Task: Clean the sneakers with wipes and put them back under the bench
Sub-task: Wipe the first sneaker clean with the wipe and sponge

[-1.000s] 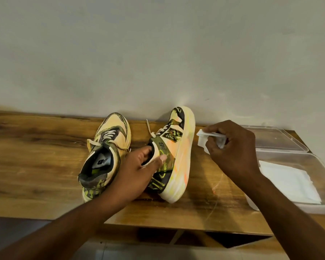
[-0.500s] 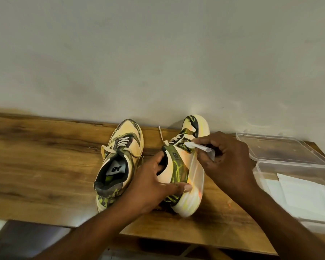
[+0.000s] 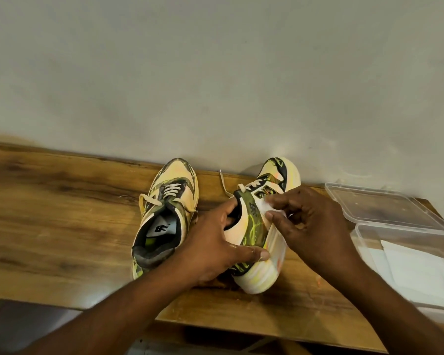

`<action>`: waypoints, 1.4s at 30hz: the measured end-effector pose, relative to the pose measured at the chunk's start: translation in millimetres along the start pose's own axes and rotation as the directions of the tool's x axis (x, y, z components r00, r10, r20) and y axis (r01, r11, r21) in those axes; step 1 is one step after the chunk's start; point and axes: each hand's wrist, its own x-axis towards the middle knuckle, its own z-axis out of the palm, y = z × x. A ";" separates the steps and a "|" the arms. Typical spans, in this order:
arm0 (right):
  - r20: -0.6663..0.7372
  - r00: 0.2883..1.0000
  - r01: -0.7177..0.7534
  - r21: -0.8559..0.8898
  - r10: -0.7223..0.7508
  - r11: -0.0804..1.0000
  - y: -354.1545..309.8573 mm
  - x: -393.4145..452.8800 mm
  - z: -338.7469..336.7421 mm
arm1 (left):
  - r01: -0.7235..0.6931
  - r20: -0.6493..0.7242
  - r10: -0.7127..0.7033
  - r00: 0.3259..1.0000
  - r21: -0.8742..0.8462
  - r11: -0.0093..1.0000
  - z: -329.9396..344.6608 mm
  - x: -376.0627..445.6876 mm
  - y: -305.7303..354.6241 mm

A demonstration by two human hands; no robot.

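Two yellow, green and black sneakers are on the wooden bench (image 3: 62, 213). The left sneaker (image 3: 164, 216) stands upright, toe toward the wall. The right sneaker (image 3: 262, 226) is tipped on its side with its pale sole facing right. My left hand (image 3: 215, 242) grips it at the heel collar, thumb along the side. My right hand (image 3: 308, 226) pinches a white wipe (image 3: 264, 206) and presses it on the sneaker's upper side by the laces.
An open clear plastic box (image 3: 364, 234) with white wipes (image 3: 415, 270) inside sits at the bench's right end, its lid (image 3: 379, 203) lying behind it. A plain wall runs right behind the bench. The bench's front edge is near my forearms.
My right hand brought the wipe from beside the sneaker's toe onto its side and moved it down toward the middle. The left hand tightened its hold on the heel.
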 end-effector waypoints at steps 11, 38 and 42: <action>-0.004 0.999 0.044 0.073 -0.044 0.996 -14.9 -9.9 3.5 | -0.017 0.061 0.015 0.998 0.027 0.999 -1.9 3.0 6.4; 0.136 0.990 -0.030 -0.015 0.032 0.999 -33.9 -3.9 -6.0 | -0.065 0.075 0.061 0.995 0.061 0.996 -1.0 7.2 5.6; 0.143 0.984 -0.095 -0.053 0.102 0.994 -27.0 1.0 -15.2 | -0.051 0.086 0.046 0.995 0.056 0.997 -0.8 8.0 4.9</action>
